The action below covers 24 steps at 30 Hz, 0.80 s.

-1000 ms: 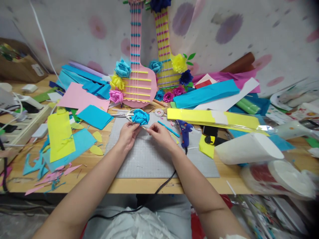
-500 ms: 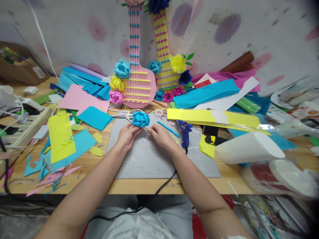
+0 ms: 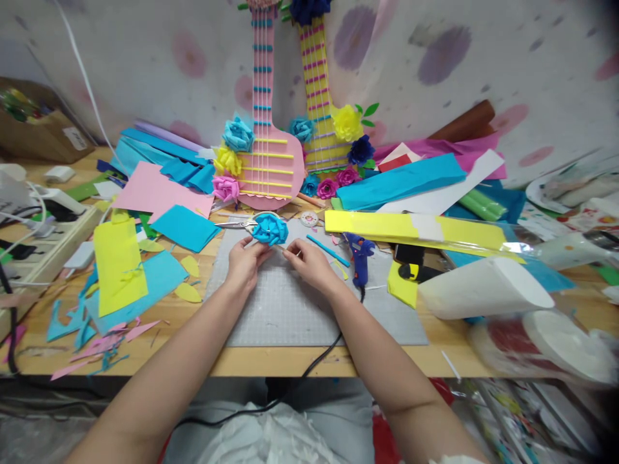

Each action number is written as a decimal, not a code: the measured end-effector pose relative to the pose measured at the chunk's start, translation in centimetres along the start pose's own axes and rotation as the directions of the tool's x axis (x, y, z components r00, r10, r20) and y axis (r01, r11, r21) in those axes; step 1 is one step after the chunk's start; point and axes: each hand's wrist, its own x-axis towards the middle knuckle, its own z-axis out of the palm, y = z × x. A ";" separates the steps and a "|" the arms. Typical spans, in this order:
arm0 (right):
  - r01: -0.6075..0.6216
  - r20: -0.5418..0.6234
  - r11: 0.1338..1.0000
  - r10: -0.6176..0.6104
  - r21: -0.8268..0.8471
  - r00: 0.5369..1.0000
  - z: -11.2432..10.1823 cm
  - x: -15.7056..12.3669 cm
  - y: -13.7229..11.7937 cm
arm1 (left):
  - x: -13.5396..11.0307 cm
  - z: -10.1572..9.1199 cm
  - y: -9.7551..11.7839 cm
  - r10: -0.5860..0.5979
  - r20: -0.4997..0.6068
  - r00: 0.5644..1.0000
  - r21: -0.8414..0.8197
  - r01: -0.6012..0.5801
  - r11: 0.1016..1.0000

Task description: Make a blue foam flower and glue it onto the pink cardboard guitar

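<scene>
A blue crepe-paper flower [image 3: 269,229] is held just above the grey cutting mat [image 3: 290,309], its petals facing away from me. My left hand [image 3: 246,263] is closed around its underside from the left. Opposite it, my right hand [image 3: 309,259] pinches the end of a thin pale stick [image 3: 280,248] that reaches toward the flower's base; where they join is hard to make out. Behind the flower lie scissors [image 3: 236,225], their handles partly covered by it. Right of my right hand are a narrow blue strip [image 3: 329,251] and a blue glue gun [image 3: 360,258].
Two paper guitars, pink [image 3: 278,161] and yellow [image 3: 319,122], lean on the back wall with paper flowers. Paper sheets and scraps [image 3: 104,341] cover the left side. A yellow paper pack [image 3: 377,225] and a white roll [image 3: 478,290] lie at right. A black cable [image 3: 319,361] crosses the front edge.
The blue flower has turned and shifted slightly left in my left hand. My right hand's fingers have moved a little along the thin stick, leftward.
</scene>
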 end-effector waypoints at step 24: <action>0.086 -0.012 0.937 -0.096 -0.339 0.995 -0.6 -0.6 -0.4 | 0.4 -0.8 1.2 -0.114 0.142 0.983 0.081 0.103 0.991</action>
